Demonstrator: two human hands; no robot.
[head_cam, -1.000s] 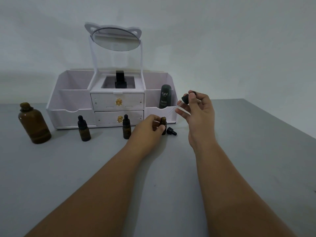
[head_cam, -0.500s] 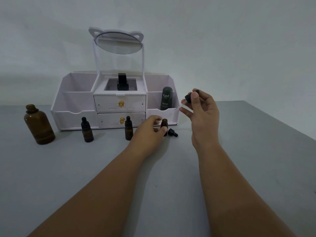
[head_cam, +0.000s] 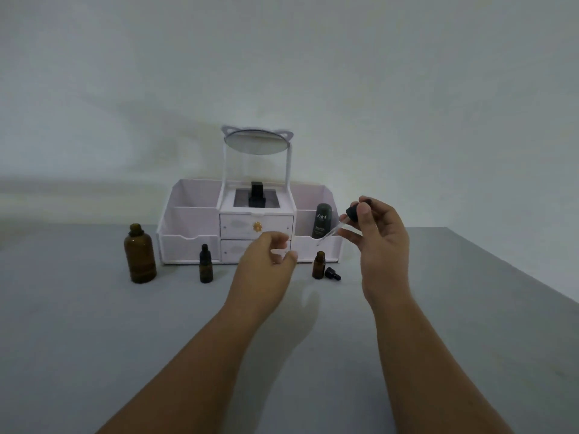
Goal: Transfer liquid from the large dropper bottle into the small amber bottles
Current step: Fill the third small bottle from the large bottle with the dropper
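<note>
The left hand (head_cam: 263,267) has just let go of the open small bottle (head_cam: 318,265). Half a second ago its fingers were round that bottle. Now it hangs further left, above the table (head_cam: 438,308), with its fingers loosely curled and nothing in them. The open small bottle stands upright on its own near the organizer's (head_cam: 188,220) right end, and its small cap (head_cam: 332,273) lies on its side just to the right.

The right hand (head_cam: 382,245) pinches the dropper (head_cam: 350,213) by its black bulb, thumb in front. It has risen a little. The glass tube slants down to the left, and its tip hangs above the open small bottle's mouth, apart from it. The tube is too thin and pale to tell whether it holds any liquid.

The large brown bottle (head_cam: 140,253) stands uncapped at the far left, well apart from both hands. A capped small bottle (head_cam: 206,264) stands between it and the left hand. The middle small bottle, which showed a moment ago, is now hidden behind the left hand.

With the steadying hold gone, this bottle's share is probably done, or any further drops must go in unsupported. The left hand's shift suggests it is going for the hidden middle small bottle. The dropper would then need refilling at the large brown bottle, a long reach across to the left.
</note>
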